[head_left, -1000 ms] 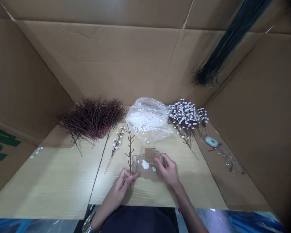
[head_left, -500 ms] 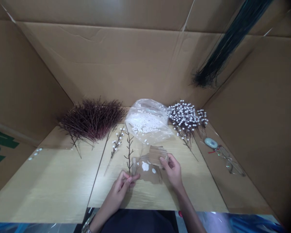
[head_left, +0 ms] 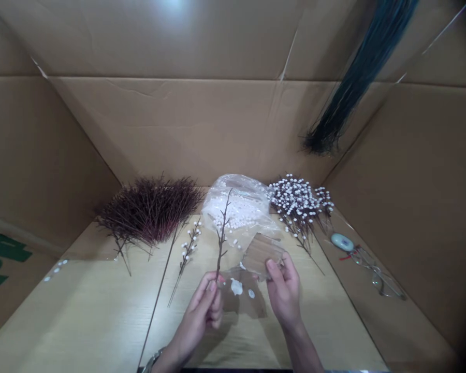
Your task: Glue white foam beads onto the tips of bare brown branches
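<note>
My left hand (head_left: 202, 305) pinches the lower end of a bare brown twig stem (head_left: 221, 235), which stands upright with short side shoots. Between the fingers and thumb of my right hand (head_left: 283, 285) is a small piece of corrugated cardboard (head_left: 261, 255), tilted, with a white smear at its lower left corner. Below the two hands lies a brown sheet (head_left: 252, 303) bearing white blobs (head_left: 236, 287). Just behind, a clear plastic bag (head_left: 236, 199) holds many small white beads. To the left of the twig rests a stem with white berries (head_left: 189, 248).
A heap of bare dark twigs (head_left: 151, 210) lies at the back left, and a bunch of white-berried stems (head_left: 297, 199) at the back right. Eyeglasses (head_left: 376, 272) and a pale blue oval object (head_left: 342, 242) lie at right. Cardboard walls (head_left: 178, 129) surround the table; dark green strands (head_left: 353, 88) hang above.
My left hand has raised the twig and brought it slightly right. The cardboard piece in my right hand has tilted. The camera view has tipped upward.
</note>
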The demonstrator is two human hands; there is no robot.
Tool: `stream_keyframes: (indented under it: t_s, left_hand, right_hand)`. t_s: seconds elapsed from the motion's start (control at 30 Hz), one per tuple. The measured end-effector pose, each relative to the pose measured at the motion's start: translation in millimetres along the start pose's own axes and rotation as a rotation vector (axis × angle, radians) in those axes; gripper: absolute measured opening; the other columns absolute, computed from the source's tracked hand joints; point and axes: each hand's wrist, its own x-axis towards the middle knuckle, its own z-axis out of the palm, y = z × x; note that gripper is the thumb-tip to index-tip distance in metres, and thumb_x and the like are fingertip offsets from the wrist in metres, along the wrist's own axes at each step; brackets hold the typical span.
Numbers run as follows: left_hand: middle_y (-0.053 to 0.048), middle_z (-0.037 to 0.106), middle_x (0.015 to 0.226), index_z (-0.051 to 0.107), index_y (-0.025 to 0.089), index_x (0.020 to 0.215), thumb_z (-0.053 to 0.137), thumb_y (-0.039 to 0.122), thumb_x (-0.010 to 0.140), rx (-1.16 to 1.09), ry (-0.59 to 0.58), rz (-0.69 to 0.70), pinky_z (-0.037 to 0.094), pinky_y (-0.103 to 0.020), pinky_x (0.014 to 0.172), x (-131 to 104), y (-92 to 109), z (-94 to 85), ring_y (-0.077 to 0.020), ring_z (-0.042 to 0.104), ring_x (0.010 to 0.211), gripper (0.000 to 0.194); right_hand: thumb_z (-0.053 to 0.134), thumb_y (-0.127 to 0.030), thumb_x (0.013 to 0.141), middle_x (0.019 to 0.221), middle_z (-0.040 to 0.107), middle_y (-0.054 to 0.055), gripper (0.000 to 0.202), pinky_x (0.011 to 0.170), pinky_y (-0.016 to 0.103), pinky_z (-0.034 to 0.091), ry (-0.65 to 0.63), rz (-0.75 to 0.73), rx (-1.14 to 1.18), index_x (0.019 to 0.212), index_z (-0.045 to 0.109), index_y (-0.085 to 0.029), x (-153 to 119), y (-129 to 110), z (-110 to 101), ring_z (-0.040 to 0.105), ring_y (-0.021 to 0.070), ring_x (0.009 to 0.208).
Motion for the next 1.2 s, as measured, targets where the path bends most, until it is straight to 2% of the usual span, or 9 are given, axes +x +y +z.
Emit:
stream_keyframes:
  t_s: [0.13, 0.23, 0.33, 0.43, 0.6, 0.7, 0.77, 0.93, 1.2]
  left_hand:
    - [0.012, 0.025, 0.061, 0.055, 0.022, 0.104, 0.058, 0.059, 0.097, 0.044, -0.043, 0.041, 0.019, -0.021, 0.048, 8, 13, -8.0, -0.0088, 0.016, 0.052, 0.038]
    - [0.011, 0.033, 0.062, 0.055, 0.022, 0.107, 0.058, 0.053, 0.099, 0.143, -0.145, 0.103, 0.021, -0.021, 0.049, 16, 46, -18.3, -0.0085, 0.019, 0.051, 0.032]
    - [0.01, 0.033, 0.063, 0.054, 0.023, 0.109, 0.055, 0.051, 0.102, 0.212, -0.198, 0.192, 0.021, -0.021, 0.05, 23, 85, -15.5, -0.0086, 0.019, 0.053, 0.029]
    - [0.01, 0.029, 0.064, 0.056, 0.024, 0.107, 0.058, 0.056, 0.098, 0.204, -0.191, 0.246, 0.017, -0.021, 0.049, 28, 110, 7.0, -0.0083, 0.016, 0.052, 0.034]
    - [0.011, 0.025, 0.059, 0.063, 0.02, 0.099, 0.063, 0.067, 0.089, 0.162, -0.07, 0.363, 0.016, -0.022, 0.045, 31, 116, 59.2, -0.0081, 0.015, 0.049, 0.048]
    - [0.01, 0.024, 0.057, 0.067, 0.017, 0.094, 0.062, 0.07, 0.088, 0.156, 0.006, 0.375, 0.017, -0.022, 0.044, 30, 117, 76.2, -0.0078, 0.016, 0.048, 0.053]
    - [0.011, 0.024, 0.055, 0.066, 0.018, 0.09, 0.062, 0.071, 0.087, 0.159, 0.019, 0.377, 0.017, -0.021, 0.043, 28, 119, 78.4, -0.0077, 0.016, 0.047, 0.053]
    - [0.011, 0.023, 0.054, 0.064, 0.02, 0.09, 0.06, 0.067, 0.09, 0.177, 0.012, 0.365, 0.017, -0.02, 0.041, 29, 124, 70.2, -0.0076, 0.013, 0.046, 0.048]
    - [0.011, 0.024, 0.056, 0.062, 0.019, 0.091, 0.062, 0.064, 0.091, 0.118, -0.018, 0.337, 0.017, -0.02, 0.042, 34, 124, 65.3, -0.0079, 0.014, 0.048, 0.045]
  right_hand:
    - [0.079, -0.044, 0.082, 0.096, 0.078, 0.005, 0.036, 0.063, 0.029, 0.059, 0.041, -0.046, 0.001, 0.107, 0.065, -0.022, 8, -10, 0, 0.072, 0.0192, 0.073]
    - [0.08, -0.043, 0.081, 0.088, 0.077, 0.004, 0.036, 0.064, 0.03, 0.059, 0.014, -0.134, -0.046, 0.106, 0.066, -0.022, 25, -33, -3, 0.072, 0.0196, 0.069]
    - [0.078, -0.039, 0.084, 0.094, 0.076, 0.005, 0.03, 0.07, 0.031, 0.061, -0.011, -0.262, -0.054, 0.106, 0.066, -0.023, 44, -69, 0, 0.072, 0.0194, 0.075]
    - [0.075, -0.035, 0.087, 0.099, 0.076, 0.006, 0.026, 0.069, 0.031, 0.061, -0.033, -0.371, -0.038, 0.107, 0.065, -0.023, 53, -106, 15, 0.072, 0.0192, 0.077]
    - [0.075, -0.029, 0.085, 0.09, 0.075, 0.003, 0.022, 0.058, 0.027, 0.057, 0.105, -0.63, 0.022, 0.104, 0.066, -0.024, 46, -144, 53, 0.069, 0.0172, 0.066]
    - [0.073, -0.027, 0.084, 0.077, 0.071, 0.0, 0.011, 0.044, 0.023, 0.049, 0.185, -0.755, 0.067, 0.093, 0.067, -0.024, 39, -147, 71, 0.062, 0.014, 0.053]
    - [0.073, -0.026, 0.083, 0.074, 0.07, 0.0, 0.008, 0.045, 0.024, 0.051, 0.223, -0.787, 0.043, 0.089, 0.068, -0.023, 38, -143, 77, 0.061, 0.0136, 0.051]
    - [0.074, -0.025, 0.083, 0.078, 0.072, 0.003, 0.013, 0.055, 0.026, 0.058, 0.246, -0.794, -0.061, 0.093, 0.069, -0.022, 44, -127, 76, 0.068, 0.0171, 0.065]
    - [0.073, -0.023, 0.086, 0.079, 0.071, 0.002, 0.012, 0.056, 0.027, 0.058, 0.182, -0.747, -0.066, 0.097, 0.067, -0.023, 52, -121, 78, 0.066, 0.0166, 0.066]
